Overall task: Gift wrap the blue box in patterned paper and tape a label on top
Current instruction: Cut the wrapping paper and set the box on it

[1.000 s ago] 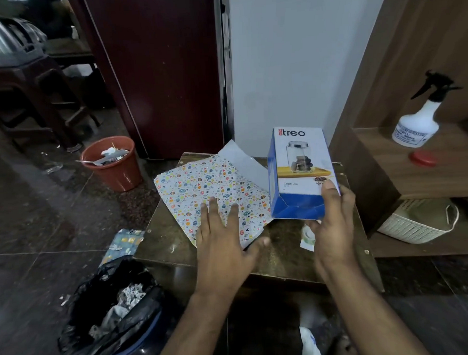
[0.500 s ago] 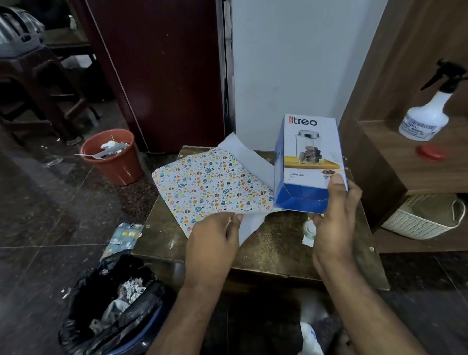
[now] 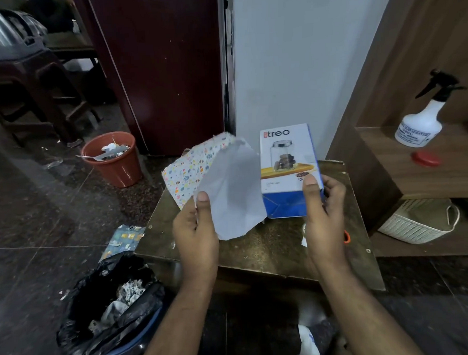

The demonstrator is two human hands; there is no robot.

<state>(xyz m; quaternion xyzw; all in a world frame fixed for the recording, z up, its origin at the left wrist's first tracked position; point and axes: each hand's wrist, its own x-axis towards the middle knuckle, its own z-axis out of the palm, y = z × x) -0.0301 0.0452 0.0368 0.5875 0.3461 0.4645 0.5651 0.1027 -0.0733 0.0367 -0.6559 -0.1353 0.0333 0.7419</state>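
We see the table [image 3: 270,245] beneath everything. Above it, the patterned paper [image 3: 228,188] is raised with its white underside facing us, pinched at its near edge by our left hand [image 3: 196,232]. Just beside it, our right hand [image 3: 323,213] grips the blue box [image 3: 289,169], thumb across its front.

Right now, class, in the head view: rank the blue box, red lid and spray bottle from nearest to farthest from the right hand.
1. Blue box: held in the right hand.
2. Red lid: on the shelf, to the right.
3. Spray bottle: behind the lid, farther back.
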